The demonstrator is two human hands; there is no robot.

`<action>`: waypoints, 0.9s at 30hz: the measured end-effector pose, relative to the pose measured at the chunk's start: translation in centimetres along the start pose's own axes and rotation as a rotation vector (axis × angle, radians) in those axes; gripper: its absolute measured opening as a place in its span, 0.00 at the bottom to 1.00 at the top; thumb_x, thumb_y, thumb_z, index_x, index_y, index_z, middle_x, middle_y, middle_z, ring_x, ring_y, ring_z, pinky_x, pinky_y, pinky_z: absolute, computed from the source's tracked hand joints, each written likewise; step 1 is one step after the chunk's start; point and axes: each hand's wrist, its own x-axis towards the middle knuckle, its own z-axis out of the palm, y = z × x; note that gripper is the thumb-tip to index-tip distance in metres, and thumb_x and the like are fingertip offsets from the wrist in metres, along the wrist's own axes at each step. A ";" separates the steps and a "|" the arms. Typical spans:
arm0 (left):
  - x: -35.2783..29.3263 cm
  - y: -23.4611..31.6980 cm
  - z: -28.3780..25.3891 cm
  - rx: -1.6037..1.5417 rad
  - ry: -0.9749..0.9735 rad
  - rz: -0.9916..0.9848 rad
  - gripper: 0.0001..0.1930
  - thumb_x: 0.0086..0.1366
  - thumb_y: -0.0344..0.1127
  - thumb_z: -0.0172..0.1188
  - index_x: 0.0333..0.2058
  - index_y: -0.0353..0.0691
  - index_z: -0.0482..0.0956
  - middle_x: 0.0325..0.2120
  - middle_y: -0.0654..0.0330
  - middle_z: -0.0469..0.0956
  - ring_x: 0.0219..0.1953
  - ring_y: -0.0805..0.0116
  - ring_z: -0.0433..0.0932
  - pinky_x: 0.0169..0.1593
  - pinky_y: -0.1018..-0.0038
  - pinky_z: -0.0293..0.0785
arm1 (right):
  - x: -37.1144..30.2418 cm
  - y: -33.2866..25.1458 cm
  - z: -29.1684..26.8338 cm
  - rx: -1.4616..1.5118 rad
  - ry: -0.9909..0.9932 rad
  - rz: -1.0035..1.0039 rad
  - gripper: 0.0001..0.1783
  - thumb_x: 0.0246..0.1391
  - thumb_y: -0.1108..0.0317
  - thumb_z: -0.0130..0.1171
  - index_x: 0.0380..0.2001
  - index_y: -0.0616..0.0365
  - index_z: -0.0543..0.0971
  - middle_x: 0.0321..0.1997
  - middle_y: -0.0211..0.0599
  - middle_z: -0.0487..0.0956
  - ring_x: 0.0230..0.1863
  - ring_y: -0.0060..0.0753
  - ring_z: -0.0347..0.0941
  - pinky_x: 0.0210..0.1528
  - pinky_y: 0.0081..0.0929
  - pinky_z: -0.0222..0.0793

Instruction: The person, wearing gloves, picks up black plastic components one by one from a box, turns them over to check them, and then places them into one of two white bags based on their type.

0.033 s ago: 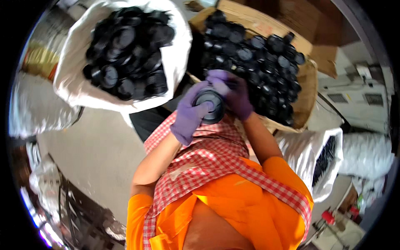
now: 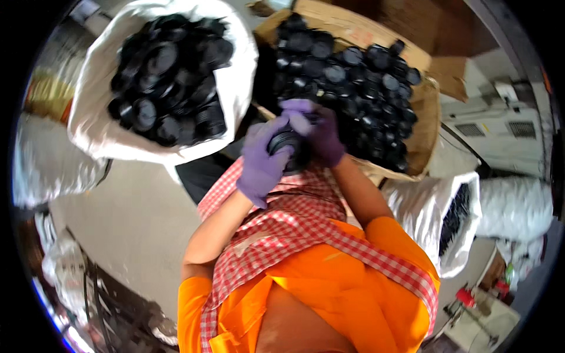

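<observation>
Both my hands wear purple gloves and meet over my lap. My left hand [image 2: 262,159] is wrapped round a round black plastic cap [image 2: 286,145] with a ridged side, its thumb lying across the near part. From the far right side, my right hand [image 2: 321,130] closes on the same cap, its fingers bent over the top edge. Part of the cap is hidden by the gloves, so I cannot tell whether it is one piece or two fitted together.
Ahead on the left stands a white sack [image 2: 240,76] heaped with similar black caps. A cardboard box [image 2: 426,120] full of black round pieces is ahead on the right. Another white sack [image 2: 412,206] with dark thin pieces lies at my right, beside a pale plastic-wrapped bundle [image 2: 512,206].
The cap has tilted: its round face showed upward before, and its ridged side shows now. Both hands have turned slightly with it. The whole view has shifted a little.
</observation>
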 end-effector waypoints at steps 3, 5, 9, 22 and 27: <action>0.6 2.6 -0.3 0.599 -0.045 0.484 0.23 0.46 0.28 0.62 0.45 0.51 0.78 0.37 0.55 0.76 0.37 0.52 0.73 0.42 0.62 0.70 | 1.5 4.4 -3.1 -0.897 0.291 -0.481 0.06 0.46 0.73 0.55 0.30 0.54 0.79 0.30 0.37 0.79 0.32 0.39 0.77 0.38 0.30 0.73; 1.5 3.2 -1.2 0.514 -0.217 0.558 0.23 0.46 0.30 0.63 0.45 0.49 0.78 0.36 0.57 0.76 0.37 0.52 0.73 0.41 0.63 0.68 | 1.7 6.2 -6.6 -0.833 0.472 -0.180 0.06 0.43 0.73 0.55 0.28 0.51 0.77 0.29 0.38 0.77 0.31 0.45 0.75 0.36 0.34 0.73; 8.2 1.8 -7.1 0.712 0.102 0.528 0.22 0.52 0.36 0.62 0.49 0.48 0.75 0.39 0.58 0.75 0.45 0.55 0.73 0.48 0.59 0.66 | -2.0 1.1 -14.8 -1.015 0.633 -0.371 0.09 0.44 0.73 0.57 0.32 0.49 0.79 0.34 0.39 0.79 0.34 0.43 0.77 0.38 0.33 0.72; 18.7 -14.4 -33.7 1.025 0.213 -0.062 0.28 0.63 0.42 0.51 0.62 0.56 0.59 0.52 0.42 0.70 0.55 0.43 0.68 0.55 0.59 0.66 | -33.4 -5.9 -43.6 -1.262 1.157 1.101 0.57 0.41 0.26 0.52 0.61 0.64 0.62 0.64 0.53 0.63 0.67 0.48 0.56 0.64 0.37 0.54; 17.8 -16.2 -38.0 0.913 0.105 -0.391 0.30 0.61 0.49 0.54 0.60 0.44 0.64 0.55 0.47 0.70 0.57 0.50 0.68 0.57 0.64 0.63 | -28.7 -11.6 -42.4 -1.517 0.637 1.253 0.38 0.47 0.37 0.57 0.49 0.60 0.76 0.52 0.50 0.75 0.56 0.46 0.70 0.55 0.39 0.64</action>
